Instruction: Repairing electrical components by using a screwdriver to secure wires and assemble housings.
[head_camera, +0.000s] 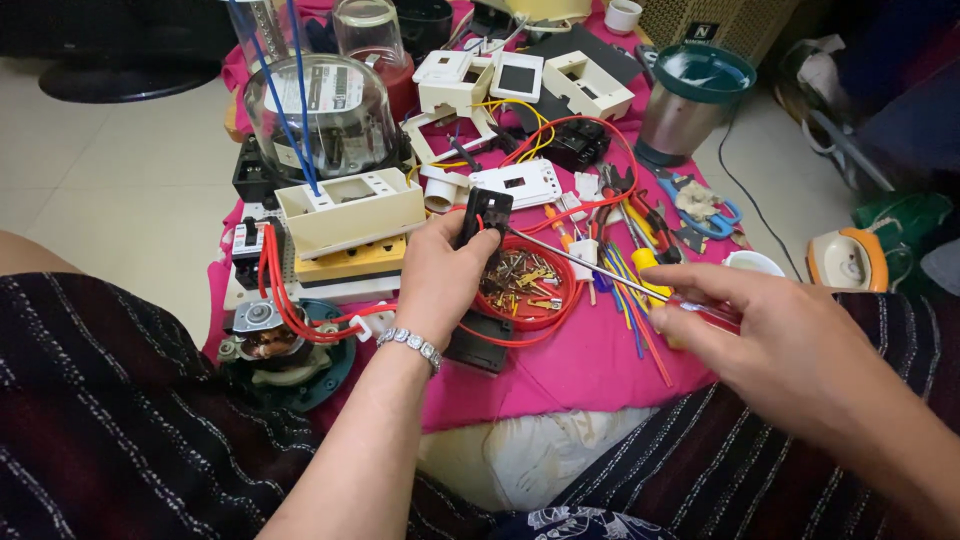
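Holding a small black electrical part (484, 215) upright in the left hand (436, 275), fingers wrapped round it, right above a red dish of screws (527, 283). The right hand (775, 335) is closed on a red-handled screwdriver (610, 277), whose thin shaft runs up-left so the tip touches the black part. Everything sits on a pink cloth (590, 365). It's tight: a cream switch box (350, 208) and a glass-domed meter (320, 115) crowd the left, pliers (655, 215) and loose wires the right. The only open spot is the bare pink strip along the near edge, by the lap.
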